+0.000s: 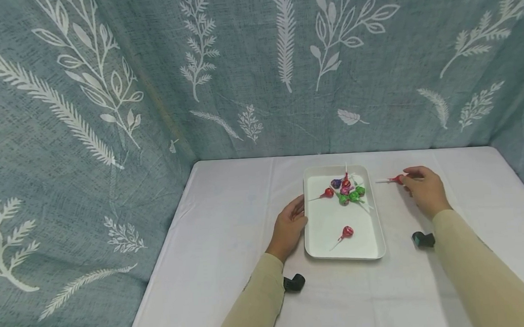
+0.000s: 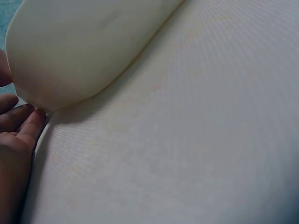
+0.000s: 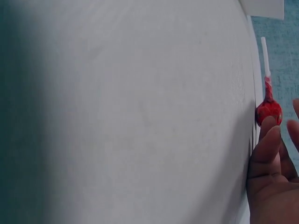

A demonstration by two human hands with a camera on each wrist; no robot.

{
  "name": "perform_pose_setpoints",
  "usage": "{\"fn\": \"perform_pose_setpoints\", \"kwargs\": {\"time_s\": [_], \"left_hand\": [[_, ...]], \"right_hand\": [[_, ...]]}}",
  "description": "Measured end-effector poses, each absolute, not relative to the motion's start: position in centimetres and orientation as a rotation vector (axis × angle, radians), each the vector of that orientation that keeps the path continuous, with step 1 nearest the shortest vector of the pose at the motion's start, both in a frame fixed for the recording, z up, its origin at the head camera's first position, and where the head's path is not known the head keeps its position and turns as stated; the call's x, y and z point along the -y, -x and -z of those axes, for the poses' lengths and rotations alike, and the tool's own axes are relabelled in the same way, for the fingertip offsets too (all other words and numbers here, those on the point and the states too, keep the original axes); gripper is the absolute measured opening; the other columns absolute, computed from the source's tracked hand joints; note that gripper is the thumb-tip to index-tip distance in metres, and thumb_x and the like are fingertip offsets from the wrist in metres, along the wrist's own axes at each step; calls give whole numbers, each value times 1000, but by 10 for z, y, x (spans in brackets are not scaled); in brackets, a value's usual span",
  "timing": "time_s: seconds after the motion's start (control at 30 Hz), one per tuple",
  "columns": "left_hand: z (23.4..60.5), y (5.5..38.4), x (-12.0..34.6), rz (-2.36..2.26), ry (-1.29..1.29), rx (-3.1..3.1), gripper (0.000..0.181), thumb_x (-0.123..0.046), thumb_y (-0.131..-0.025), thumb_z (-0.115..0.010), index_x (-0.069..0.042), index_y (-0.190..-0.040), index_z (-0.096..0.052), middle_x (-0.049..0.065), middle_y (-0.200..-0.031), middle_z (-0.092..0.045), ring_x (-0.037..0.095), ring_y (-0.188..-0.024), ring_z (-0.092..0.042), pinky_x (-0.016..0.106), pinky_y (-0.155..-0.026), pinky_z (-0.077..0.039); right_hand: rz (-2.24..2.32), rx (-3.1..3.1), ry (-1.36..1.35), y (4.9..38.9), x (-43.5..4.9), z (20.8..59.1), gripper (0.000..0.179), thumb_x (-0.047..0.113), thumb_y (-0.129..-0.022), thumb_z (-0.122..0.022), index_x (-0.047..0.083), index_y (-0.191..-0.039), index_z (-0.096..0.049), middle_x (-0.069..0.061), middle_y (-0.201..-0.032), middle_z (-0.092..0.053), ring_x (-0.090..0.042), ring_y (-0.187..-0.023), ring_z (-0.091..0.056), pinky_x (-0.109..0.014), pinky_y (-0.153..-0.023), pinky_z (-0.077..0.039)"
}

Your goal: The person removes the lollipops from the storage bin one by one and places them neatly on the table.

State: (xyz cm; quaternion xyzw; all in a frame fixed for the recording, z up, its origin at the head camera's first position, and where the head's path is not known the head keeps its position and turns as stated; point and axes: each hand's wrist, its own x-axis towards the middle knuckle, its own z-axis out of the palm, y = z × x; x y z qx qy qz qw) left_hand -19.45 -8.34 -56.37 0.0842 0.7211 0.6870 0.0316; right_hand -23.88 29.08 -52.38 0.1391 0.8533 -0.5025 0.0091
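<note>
A white rectangular tray [image 1: 342, 216] holds several wrapped lollipops. Red, green, purple and pink ones cluster toward its far end, with one red lollipop [image 1: 329, 192] a little to their left. Another lollipop [image 1: 347, 231], red and pink, lies by itself in the near half. My left hand [image 1: 287, 226] rests against the tray's left side, fingertips and thumb touching the outer wall [image 2: 70, 65]. To the right of the tray, my right hand [image 1: 425, 190] pinches a red lollipop [image 3: 268, 112] by its candy head, and its white stick points toward the tray.
White cloth covers the table [image 1: 229, 224]. Blue-green curtains [image 1: 259, 119] with white leaf prints stand behind it and at both sides. A black wrist device [image 1: 295, 283] sits by the left sleeve, another black device [image 1: 423, 239] by the right sleeve.
</note>
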Motion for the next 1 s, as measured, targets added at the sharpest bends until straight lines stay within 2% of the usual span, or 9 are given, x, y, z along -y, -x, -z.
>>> {"fn": "perform_pose_setpoints", "kwargs": {"time_s": [0.23, 0.43, 0.6, 1.0], "left_hand": [[565, 196, 84, -2110, -256, -2222, 61, 3, -99, -57, -2, -159, -53, 7, -156, -59, 19, -141, -58, 27, -113, -50], [564, 196, 83, -2101, -257, -2235, 61, 3, -99, -57, -2, -160, -52, 7, -157, -59, 19, -141, -57, 26, -114, -49], [563, 195, 83, -2088, -253, -2244, 62, 2, -99, -57, -3, -160, -52, 6, -157, -59, 18, -141, -58, 26, -114, -49], [565, 196, 83, -2100, -266, -2234, 61, 3, -100, -56, -1, -160, -51, 7, -157, -58, 18, -141, -58, 26, -114, -49]], "right_hand": [[1542, -2666, -434, 238, -292, 519, 53, 34, -115, -55, 0, -155, -53, -25, -146, -55, -32, -114, -62, -24, -75, -54], [1581, -2687, -334, 239, -290, 515, 56, 39, -114, -56, -1, -153, -54, -25, -144, -56, -28, -109, -63, -16, -73, -55], [1609, -2728, -249, 240, -280, 508, 55, 38, -113, -59, -3, -149, -57, -26, -142, -56, -25, -106, -66, -15, -76, -55], [1583, -2737, -114, 240, -249, 487, 52, 37, -112, -63, -1, -147, -61, -22, -142, -59, -28, -110, -59, -29, -84, -56]]}}
